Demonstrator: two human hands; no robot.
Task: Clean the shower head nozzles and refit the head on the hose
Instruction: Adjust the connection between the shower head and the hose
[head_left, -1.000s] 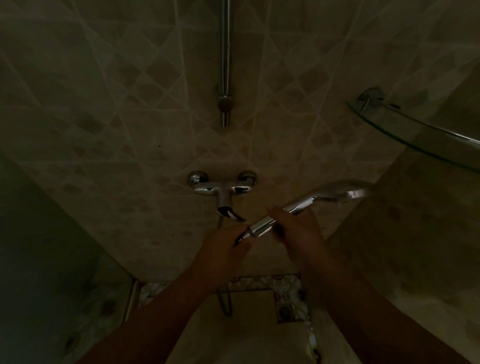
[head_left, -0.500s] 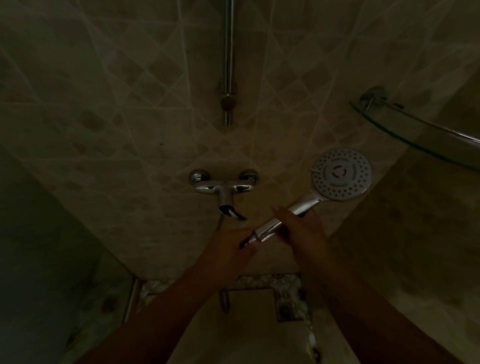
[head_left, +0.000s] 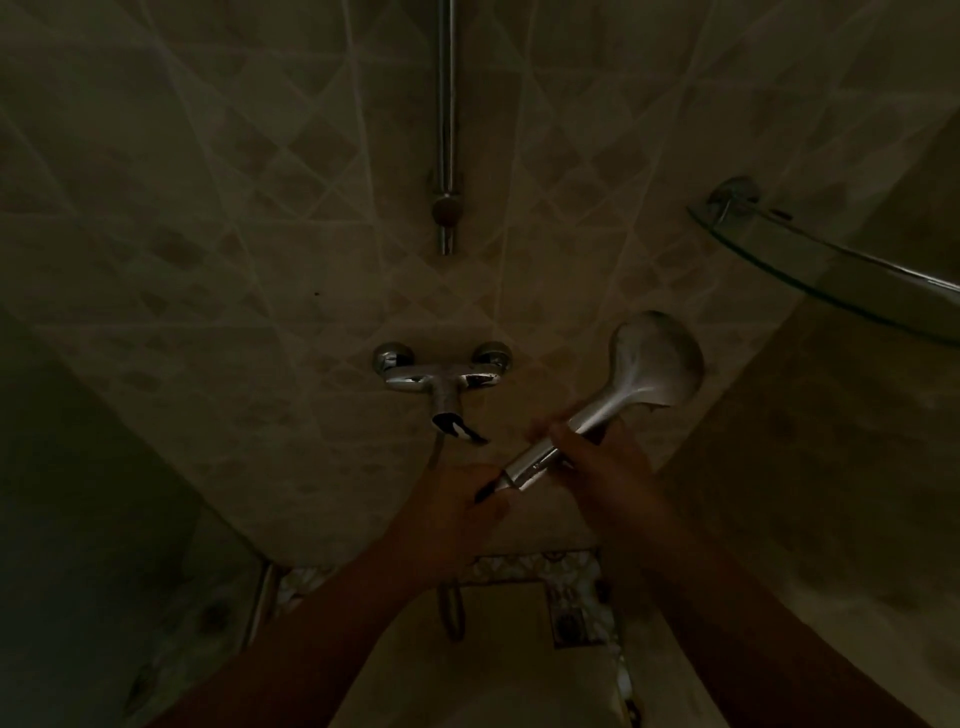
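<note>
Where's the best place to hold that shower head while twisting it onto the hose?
Probably the straight handle of the shower head, gripped from below and the side, as the right hand does now. It is slim and round, so fingers wrap it, and the wide disc stays free. The left hand holds the lower end, seemingly at the hose joint, which it hides.

Shower head (head_left: 655, 358) nozzles face away; hose end hidden.

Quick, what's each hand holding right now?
Left hand: closed around the hose end at the handle's base.
Right hand: closed on the shower head handle.
</note>
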